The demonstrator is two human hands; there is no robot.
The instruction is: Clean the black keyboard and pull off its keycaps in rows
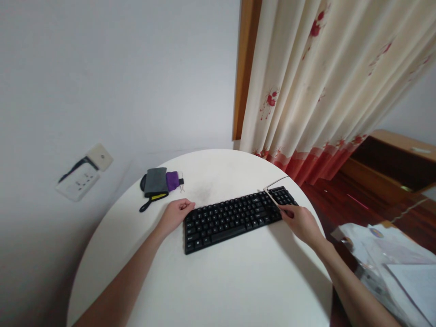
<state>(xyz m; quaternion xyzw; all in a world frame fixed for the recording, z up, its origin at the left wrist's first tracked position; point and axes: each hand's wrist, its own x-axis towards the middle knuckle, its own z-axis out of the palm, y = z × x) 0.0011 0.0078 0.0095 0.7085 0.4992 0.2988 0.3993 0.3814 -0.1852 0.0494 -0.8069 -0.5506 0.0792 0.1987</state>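
Observation:
A black keyboard [235, 219] lies slantwise on the round white table [211, 281]. My left hand [175, 215] rests at the keyboard's upper left corner, its fingers curled against the edge. At the keyboard's right end, my right hand [299, 222] is closed on the handle of a thin tool [276, 190], a wire loop or small brush, which lies over the number pad. A thin grey cable runs off from the keyboard's far right corner.
A folded grey cloth with purple and yellow pieces and a black strap [158, 184] lies at the table's far left. A wall socket [78, 184] sits on the white wall. Curtains [323, 91] hang behind. Papers and plastic bags [391, 254] lie at right.

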